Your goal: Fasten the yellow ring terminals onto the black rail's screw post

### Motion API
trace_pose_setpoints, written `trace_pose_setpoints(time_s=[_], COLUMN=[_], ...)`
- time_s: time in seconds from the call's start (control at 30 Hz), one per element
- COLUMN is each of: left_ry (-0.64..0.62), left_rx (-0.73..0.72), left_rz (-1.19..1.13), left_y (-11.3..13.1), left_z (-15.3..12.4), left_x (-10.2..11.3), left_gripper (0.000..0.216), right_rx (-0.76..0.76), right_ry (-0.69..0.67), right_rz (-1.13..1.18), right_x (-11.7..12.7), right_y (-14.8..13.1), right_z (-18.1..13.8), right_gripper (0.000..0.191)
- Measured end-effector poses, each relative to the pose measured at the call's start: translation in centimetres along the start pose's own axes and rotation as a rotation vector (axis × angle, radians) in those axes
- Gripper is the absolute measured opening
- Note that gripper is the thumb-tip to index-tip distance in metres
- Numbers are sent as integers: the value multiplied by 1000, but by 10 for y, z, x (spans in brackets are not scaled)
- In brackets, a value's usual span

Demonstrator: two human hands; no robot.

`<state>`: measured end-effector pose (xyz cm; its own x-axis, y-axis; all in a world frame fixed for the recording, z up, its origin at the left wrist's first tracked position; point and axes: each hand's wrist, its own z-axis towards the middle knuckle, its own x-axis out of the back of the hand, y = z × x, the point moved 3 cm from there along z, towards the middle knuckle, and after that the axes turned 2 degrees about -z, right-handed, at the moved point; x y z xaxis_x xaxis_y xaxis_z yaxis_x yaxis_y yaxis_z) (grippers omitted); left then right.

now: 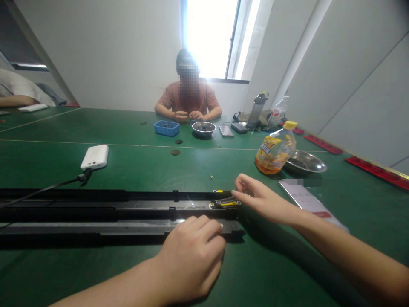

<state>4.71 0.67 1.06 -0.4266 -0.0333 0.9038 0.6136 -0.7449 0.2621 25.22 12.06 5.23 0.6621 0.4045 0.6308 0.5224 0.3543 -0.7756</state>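
A long black rail assembly (111,211) lies across the green table (134,166) in front of me. My left hand (191,256) rests curled on the rail's near edge by its right end, fingers pressed against it. My right hand (260,198) reaches to the rail's right end, its fingertips pinched at a small metal part with yellow markings (227,202). A tiny brass ring (211,176) lies loose on the table just beyond the rail.
A white power bank (95,156) with a cable lies at left. An orange drink bottle (276,149), a metal dish (305,162) and a phone (306,200) lie at right. Opposite, a person sits by a blue tray (166,127) and a steel bowl (203,128).
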Motion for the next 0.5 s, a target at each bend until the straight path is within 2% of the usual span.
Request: trace_pose_setpoints(time_s=[0.17, 0.37, 0.5], left_ry=[-2, -1, -2], left_rx=[6, 0, 8], left_rz=[-2, -2, 11], left_y=[-1, -1, -1], left_z=[0, -1, -1], left_x=[-2, -2, -2], left_gripper=[9, 8, 8], right_rx=[-63, -102, -130], right_ry=[-46, -103, -115], right_rz=[84, 94, 64], right_x=[-5, -9, -11], right_y=[-4, -21, -32], right_z=[-7, -8, -8], right_gripper=[28, 26, 34])
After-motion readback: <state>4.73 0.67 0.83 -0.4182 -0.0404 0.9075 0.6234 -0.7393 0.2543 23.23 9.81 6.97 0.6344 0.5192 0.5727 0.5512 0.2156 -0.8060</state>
